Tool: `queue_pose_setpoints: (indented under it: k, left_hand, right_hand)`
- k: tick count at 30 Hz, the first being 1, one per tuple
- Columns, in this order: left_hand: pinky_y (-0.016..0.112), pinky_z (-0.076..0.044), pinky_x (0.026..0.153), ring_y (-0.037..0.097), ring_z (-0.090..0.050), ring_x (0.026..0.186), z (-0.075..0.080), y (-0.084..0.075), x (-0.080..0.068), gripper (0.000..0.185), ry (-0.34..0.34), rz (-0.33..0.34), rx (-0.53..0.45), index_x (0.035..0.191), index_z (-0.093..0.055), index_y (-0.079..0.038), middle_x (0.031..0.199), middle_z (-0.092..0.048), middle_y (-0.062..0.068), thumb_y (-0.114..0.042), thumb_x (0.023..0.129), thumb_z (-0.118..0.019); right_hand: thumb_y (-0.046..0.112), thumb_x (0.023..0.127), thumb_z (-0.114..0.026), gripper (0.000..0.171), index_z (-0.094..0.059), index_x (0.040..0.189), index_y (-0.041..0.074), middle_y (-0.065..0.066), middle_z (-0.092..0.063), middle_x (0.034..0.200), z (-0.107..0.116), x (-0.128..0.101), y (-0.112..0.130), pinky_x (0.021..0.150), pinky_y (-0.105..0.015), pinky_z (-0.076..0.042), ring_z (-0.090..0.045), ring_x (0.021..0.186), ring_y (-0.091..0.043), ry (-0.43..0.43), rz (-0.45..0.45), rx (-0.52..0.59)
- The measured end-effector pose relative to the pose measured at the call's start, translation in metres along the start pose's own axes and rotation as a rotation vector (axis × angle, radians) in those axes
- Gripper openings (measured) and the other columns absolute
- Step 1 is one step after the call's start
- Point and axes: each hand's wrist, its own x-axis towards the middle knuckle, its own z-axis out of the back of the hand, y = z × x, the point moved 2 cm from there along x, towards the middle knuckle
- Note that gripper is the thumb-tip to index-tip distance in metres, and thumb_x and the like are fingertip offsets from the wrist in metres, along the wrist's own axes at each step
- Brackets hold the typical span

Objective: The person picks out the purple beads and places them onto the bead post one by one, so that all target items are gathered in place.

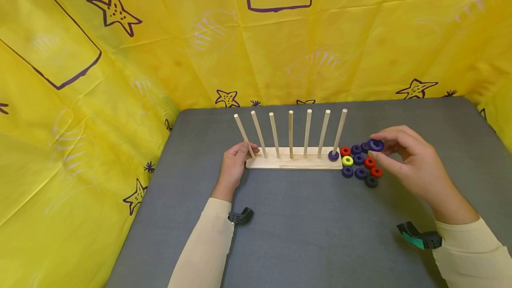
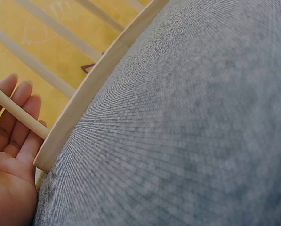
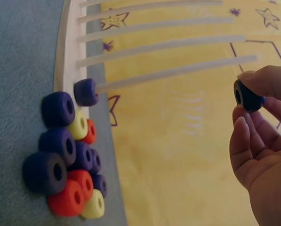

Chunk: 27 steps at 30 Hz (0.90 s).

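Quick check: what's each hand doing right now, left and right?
Left hand: open, fingers straight against the end of the peg board.
Right hand: pinching a purple ring.

Head cam looks down over the whole bench (image 1: 304, 234); wrist cams sit low and close, both sharing the peg rack (image 1: 294, 162).

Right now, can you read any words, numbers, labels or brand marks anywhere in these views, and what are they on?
None: no readable text in any view.
Yellow backdrop cloth: only purple starfish, rectangle outlines and faint fish drawings, no letters.
Wooden peg board, the beads and the purple bead pinched in the right hand: unmarked.
Wrist straps: no legible marking.
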Motion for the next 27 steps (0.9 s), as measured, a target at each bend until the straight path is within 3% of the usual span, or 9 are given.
queue_pose_setpoints:
  k: [9,15,27]
  left_hand:
    - [0.043,-0.047,0.091,0.039,-0.061,0.100,0.000,0.001,0.000,0.042,0.003,0.000,0.001,0.103,-0.065,0.011,0.100,-0.065,0.028,-0.029,0.101,-0.049]
    - [0.042,-0.048,0.091,0.032,-0.063,0.099,0.001,0.000,0.000,0.042,0.005,-0.005,0.017,0.103,-0.066,0.010,0.099,-0.066,0.024,-0.029,0.101,-0.049]
    - [0.042,-0.048,0.091,0.035,-0.062,0.099,0.000,-0.001,0.000,0.041,0.002,0.002,0.028,0.103,-0.065,0.010,0.100,-0.065,0.026,-0.028,0.102,-0.048]
  right_hand:
    - [-0.026,0.064,-0.074,0.047,-0.065,0.105,-0.004,-0.011,-0.058,0.103,-0.003,0.007,-0.004,0.074,-0.014,-0.048,-0.054,0.083,-0.014,0.010,0.044,0.036]
    - [-0.030,0.062,-0.071,0.045,-0.064,0.102,-0.009,-0.016,-0.058,0.100,-0.005,0.018,0.020,0.074,-0.014,-0.048,-0.054,0.081,-0.016,-0.008,0.100,0.044]
    - [-0.029,0.062,-0.072,0.047,-0.064,0.103,-0.009,-0.016,-0.059,0.101,-0.005,0.034,0.034,0.074,-0.014,-0.047,-0.053,0.081,-0.016,-0.011,0.134,0.023]
